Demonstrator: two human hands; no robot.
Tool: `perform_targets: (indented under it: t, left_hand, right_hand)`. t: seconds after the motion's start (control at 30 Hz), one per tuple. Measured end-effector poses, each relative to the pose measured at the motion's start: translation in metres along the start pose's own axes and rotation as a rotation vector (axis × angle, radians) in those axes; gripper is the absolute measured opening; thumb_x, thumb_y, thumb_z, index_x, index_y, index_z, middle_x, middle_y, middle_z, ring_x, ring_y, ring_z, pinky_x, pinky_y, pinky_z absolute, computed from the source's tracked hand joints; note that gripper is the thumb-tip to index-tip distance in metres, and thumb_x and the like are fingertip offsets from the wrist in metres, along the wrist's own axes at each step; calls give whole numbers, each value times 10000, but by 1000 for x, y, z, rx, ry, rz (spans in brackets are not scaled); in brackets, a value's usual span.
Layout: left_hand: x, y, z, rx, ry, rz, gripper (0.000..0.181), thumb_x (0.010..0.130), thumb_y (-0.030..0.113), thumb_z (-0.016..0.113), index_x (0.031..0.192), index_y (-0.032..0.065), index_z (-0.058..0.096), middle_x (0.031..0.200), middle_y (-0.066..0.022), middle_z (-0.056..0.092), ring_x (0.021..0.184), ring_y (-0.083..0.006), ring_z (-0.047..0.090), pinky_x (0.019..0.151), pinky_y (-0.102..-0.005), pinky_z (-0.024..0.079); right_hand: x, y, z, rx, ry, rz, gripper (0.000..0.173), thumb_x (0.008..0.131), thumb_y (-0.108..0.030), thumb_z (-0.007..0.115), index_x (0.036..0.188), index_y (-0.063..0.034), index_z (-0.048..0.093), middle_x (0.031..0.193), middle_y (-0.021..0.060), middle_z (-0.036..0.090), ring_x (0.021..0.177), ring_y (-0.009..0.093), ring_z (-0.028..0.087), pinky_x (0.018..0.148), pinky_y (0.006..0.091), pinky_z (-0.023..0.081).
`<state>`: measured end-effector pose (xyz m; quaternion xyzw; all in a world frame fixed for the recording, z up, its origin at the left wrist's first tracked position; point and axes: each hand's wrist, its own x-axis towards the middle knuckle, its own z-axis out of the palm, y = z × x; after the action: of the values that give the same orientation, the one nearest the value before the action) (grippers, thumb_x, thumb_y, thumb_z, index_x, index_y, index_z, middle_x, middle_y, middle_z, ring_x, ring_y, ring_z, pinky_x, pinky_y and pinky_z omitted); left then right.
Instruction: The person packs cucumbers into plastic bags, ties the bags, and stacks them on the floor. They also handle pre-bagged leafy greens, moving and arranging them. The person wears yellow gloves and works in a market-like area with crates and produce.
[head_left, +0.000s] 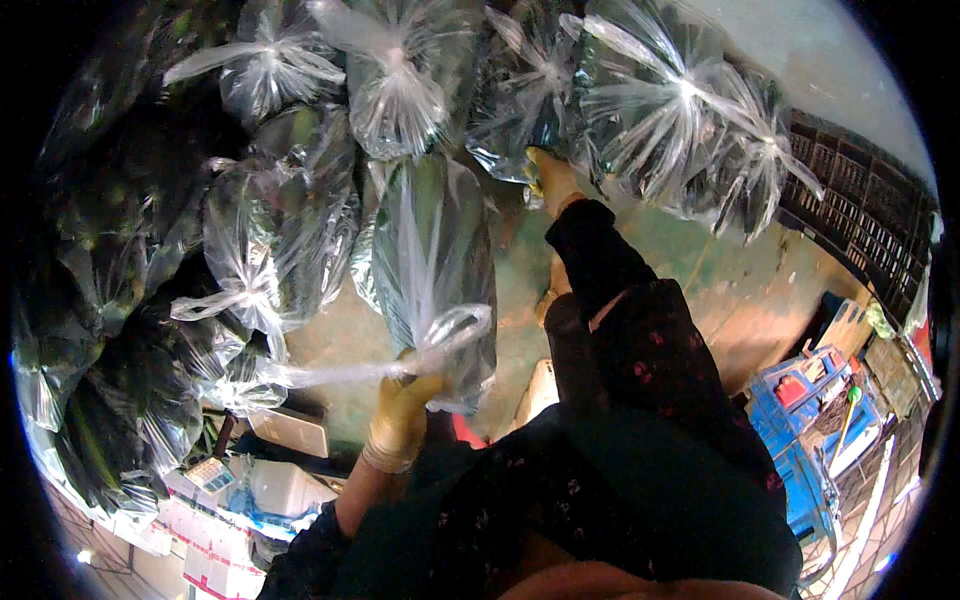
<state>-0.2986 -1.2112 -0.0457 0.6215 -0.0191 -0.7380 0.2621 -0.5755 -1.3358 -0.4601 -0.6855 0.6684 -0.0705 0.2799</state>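
My left hand (405, 416), in a pale yellow glove, is closed around the gathered neck of a clear plastic bag (435, 247). This long bag holds dark green contents, and its twisted ends stick out beside my fingers. Farther forward, my right hand (553, 176), also gloved, is at the lower edge of another tied clear bag (517, 112); its fingers are partly hidden, so its grip is unclear. Several similar knotted bags lie around, among them a bag (262, 262) left of the held one and a large bag (682, 112) right of my right hand.
Dark slatted plastic crates (855, 202) stand at the right. A blue container (795, 435) with small items is at the lower right. At lower left are a calculator (210, 475), a white box with red tape (221, 551) and more bags. Greenish-brown floor (675, 255) shows between them.
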Motion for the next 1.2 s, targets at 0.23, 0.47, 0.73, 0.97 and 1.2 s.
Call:
perform_targets:
  t: [0.23, 0.47, 0.73, 0.97, 1.2]
  left_hand:
    - [18, 41, 42, 72, -88, 8, 312, 804, 150, 605, 1076, -5, 609, 984, -44, 628, 932, -153, 566, 839, -303, 437]
    - [70, 72, 95, 179, -284, 274, 175, 861, 176, 606, 971, 43, 634, 869, -23, 602, 829, -120, 554, 737, -276, 428]
    - [219, 138, 162, 579, -370, 900, 206, 896, 84, 537, 1034, 32, 680, 971, -121, 678, 897, -193, 638, 786, -306, 493]
    - [295, 176, 192, 238, -355, 314, 385, 879, 357, 637, 1068, 22, 628, 1162, -172, 639, 1057, -305, 616, 971, -402, 466]
    - [329, 175, 159, 1060, -28, 885, 603, 782, 382, 751, 1202, -21, 592, 1206, -215, 615, 1113, -332, 595, 965, -403, 449]
  right_hand:
    - [-15, 21, -6, 750, -39, 479, 339, 880, -305, 695, 1076, -38, 622, 842, 111, 642, 678, 212, 619, 598, 367, 508]
    - [-29, -23, -37, 1331, -59, 822, 441, 919, -368, 656, 1196, -42, 554, 812, 67, 628, 639, 204, 604, 517, 357, 475]
    - [-84, -65, -78, 1742, -252, 966, 545, 981, -494, 464, 1302, -54, 483, 1216, 155, 554, 1085, 325, 565, 868, 544, 466]
    - [-99, -78, -145, 2290, -286, 817, 632, 936, -558, 543, 1307, -50, 482, 1218, 174, 572, 1154, 352, 579, 938, 579, 479]
    - [-65, -49, -128, 1974, -271, 1163, 526, 935, -471, 611, 1285, -95, 498, 1192, 130, 582, 1081, 348, 612, 886, 563, 525]
